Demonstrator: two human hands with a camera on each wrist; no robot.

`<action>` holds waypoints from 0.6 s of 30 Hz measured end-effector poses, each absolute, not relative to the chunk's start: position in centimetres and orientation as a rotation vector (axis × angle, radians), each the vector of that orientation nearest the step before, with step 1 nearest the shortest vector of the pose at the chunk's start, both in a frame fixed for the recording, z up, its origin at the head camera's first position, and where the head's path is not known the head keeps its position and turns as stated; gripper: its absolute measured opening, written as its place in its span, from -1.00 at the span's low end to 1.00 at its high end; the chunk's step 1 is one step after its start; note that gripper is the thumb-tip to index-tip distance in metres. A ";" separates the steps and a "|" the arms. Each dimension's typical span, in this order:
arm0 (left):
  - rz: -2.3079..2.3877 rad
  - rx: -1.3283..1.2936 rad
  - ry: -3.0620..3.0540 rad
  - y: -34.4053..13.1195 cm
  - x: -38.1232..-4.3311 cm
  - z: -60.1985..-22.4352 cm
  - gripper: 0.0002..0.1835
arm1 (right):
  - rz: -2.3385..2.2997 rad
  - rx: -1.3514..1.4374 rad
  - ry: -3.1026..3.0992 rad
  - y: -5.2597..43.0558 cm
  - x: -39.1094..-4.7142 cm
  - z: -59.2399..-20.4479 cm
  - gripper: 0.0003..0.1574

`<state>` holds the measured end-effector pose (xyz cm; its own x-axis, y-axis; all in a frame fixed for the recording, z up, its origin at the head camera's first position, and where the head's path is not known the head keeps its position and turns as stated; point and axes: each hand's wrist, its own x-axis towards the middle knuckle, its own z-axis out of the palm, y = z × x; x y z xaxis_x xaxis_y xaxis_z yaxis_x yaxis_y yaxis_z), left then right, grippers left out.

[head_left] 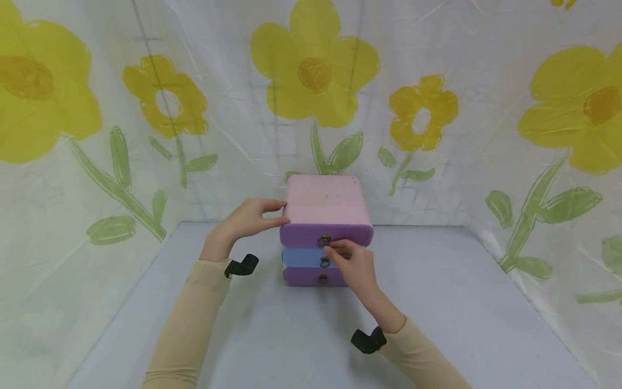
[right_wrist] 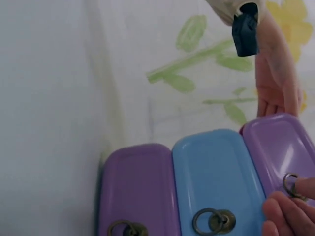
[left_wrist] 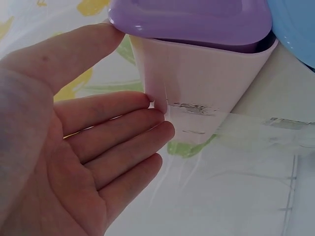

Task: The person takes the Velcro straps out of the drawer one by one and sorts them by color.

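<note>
A small drawer unit with a pink top [head_left: 325, 200] stands on the table. Its fronts are a purple top drawer [head_left: 301, 235], a blue middle drawer [head_left: 298, 257] and a purple bottom drawer [head_left: 300, 276]. Each front carries a bronze ring pull. My right hand [head_left: 357, 267] pinches the top drawer's ring pull [right_wrist: 289, 181] between thumb and fingers. At the unit's left side, my left hand [head_left: 248, 219] touches the pink casing [left_wrist: 192, 73] with fairly straight fingers, its thumb at the top front's edge. In the left wrist view a narrow dark gap shows behind that front.
The pale table [head_left: 272, 335] extends around the unit. Behind it and along both sides hangs a white curtain [head_left: 233, 135] printed with yellow flowers. A black strap device [head_left: 243, 265] sits at the left wrist, another black device [head_left: 368, 340] at the right.
</note>
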<state>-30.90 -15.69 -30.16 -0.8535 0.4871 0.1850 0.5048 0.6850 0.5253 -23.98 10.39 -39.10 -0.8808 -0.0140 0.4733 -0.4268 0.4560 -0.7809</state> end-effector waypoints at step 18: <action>-0.933 -0.827 -2.874 -15.6 -30.9 -30.0 -0.30 | 1.749 0.433 -2.203 9.6 -22.5 -36.9 -0.81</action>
